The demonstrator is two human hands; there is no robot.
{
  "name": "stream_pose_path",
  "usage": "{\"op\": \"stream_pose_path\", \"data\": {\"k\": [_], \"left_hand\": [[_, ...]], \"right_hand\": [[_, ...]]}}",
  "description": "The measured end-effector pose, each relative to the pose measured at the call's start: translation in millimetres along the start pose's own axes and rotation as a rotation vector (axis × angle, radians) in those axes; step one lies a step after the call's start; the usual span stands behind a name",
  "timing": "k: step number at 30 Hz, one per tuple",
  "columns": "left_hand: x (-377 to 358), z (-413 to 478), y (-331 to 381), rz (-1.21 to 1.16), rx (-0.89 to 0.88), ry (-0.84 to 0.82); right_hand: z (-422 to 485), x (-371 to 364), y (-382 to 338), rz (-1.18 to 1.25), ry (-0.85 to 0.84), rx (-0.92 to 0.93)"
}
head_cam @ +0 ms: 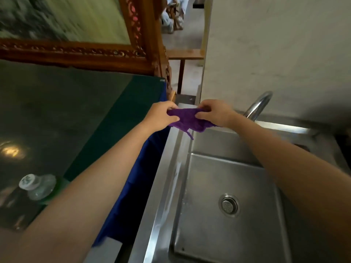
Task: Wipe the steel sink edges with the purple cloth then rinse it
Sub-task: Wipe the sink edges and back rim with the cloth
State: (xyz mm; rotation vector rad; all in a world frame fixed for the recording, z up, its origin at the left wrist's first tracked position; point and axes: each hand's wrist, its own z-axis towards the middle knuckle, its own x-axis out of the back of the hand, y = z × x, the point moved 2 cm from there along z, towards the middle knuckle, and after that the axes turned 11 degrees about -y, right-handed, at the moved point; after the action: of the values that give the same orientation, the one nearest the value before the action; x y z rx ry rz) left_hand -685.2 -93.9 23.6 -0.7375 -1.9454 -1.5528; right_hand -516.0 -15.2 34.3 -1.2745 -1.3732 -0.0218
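Note:
The purple cloth [187, 119] is stretched between both hands above the far left corner of the steel sink [167, 179]. My left hand [161, 115] pinches its left end. My right hand [214, 112] pinches its right end. The lower part of the cloth hangs crumpled, with a thin strand dangling over the sink's inner wall. A wet streak runs along the sink's left edge. The basin is bare, with a round drain [229, 205] near its middle. The curved steel faucet [258, 105] rises just right of my right hand; no water runs from it.
Left of the sink is a dark glass-topped table [57, 114] with a blue cloth [140, 179] hanging down its side. A clear bottle with a white cap [37, 186] lies on the table. A carved wooden frame [79, 52] stands behind. A pale wall [275, 54] backs the sink.

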Motion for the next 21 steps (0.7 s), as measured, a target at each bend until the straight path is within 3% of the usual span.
{"op": "stream_pose_path", "data": {"k": [8, 13, 17, 21], "left_hand": [[-90.6, 10.2, -78.3, -0.241, 0.257, -0.016], [-128.4, 12.5, -98.8, -0.279, 0.320, 0.077], [-139.9, 18.9, -110.7, -0.114, 0.164, 0.119], [-146.7, 20.9, -135.0, 0.184, 0.118, 0.151]], "right_hand": [[47.1, -89.2, 58.6, 0.168, 0.072, -0.294], [72.9, -119.0, 78.3, 0.180, 0.054, -0.396], [94.0, -125.4, 81.5, 0.080, 0.193, -0.426], [101.8, -145.4, 83.4, 0.046, 0.350, -0.192]]}}
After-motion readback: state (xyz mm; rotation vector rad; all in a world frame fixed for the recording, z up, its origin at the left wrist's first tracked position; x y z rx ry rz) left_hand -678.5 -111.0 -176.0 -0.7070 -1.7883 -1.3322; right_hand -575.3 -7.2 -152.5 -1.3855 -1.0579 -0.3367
